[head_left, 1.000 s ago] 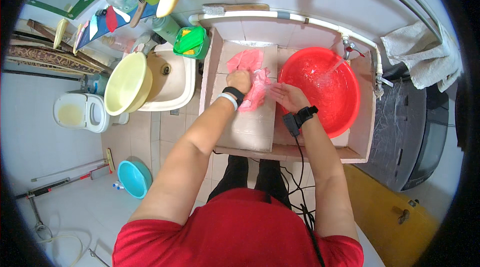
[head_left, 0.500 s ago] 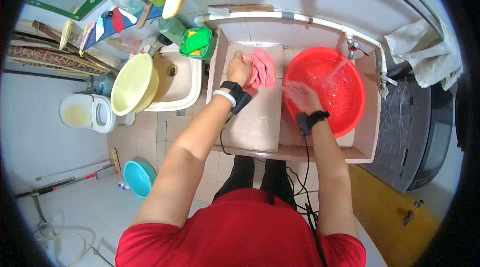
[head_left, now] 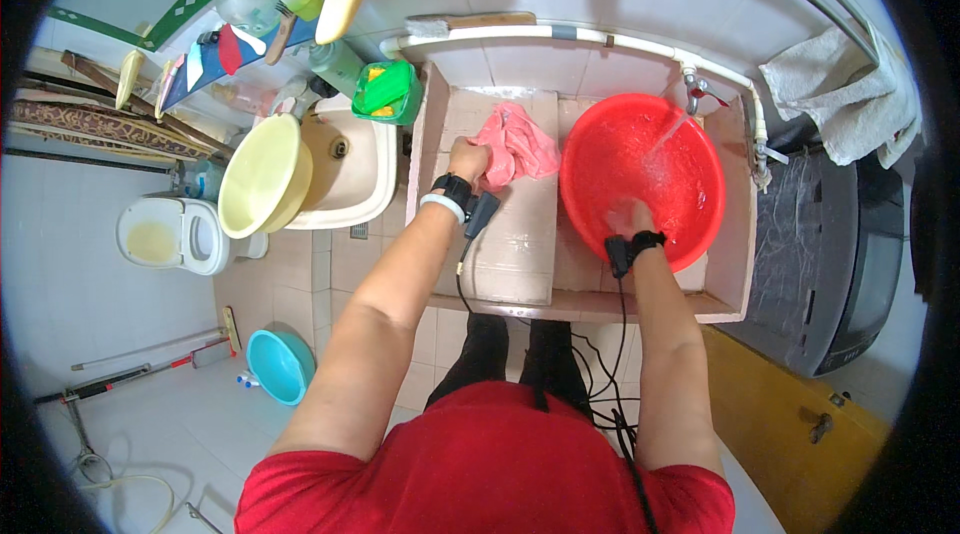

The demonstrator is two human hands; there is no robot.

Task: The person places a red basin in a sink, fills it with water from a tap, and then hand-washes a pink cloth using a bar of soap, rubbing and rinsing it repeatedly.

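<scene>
- From the head view, the pink cloth (head_left: 518, 146) lies crumpled on the raised tiled slab (head_left: 500, 259), in the left part of the tiled trough (head_left: 735, 269), and to the left of the red basin (head_left: 574, 149).
- The cloth is bunched about as wide as it is deep, so it shows no clear long axis; one rounded fold points toward the back wall, and a loose corner points right, toward the basin.
- The left hand (head_left: 468, 158) is curled closed at the cloth's left edge, with fabric gathered against it; its fingertips are hidden.
- The right hand (head_left: 630, 218) reaches into the near side of the red basin, blurred among the water; how far its fingers are spread, or whether they have hold of anything, I cannot tell.
- The red basin stands in the right part of the trough and contains rippling water; a stream from the tap (head_left: 692, 86) falls slantwise into it.
- Left of the trough, a pale yellow basin (head_left: 262, 179) leans tilted over the white sink (head_left: 378, 184).
- A small green basket (head_left: 412, 104) beside the trough's back left corner contains green and yellow things.
- A turquoise basin (head_left: 282, 366) is down at the lower left.
</scene>
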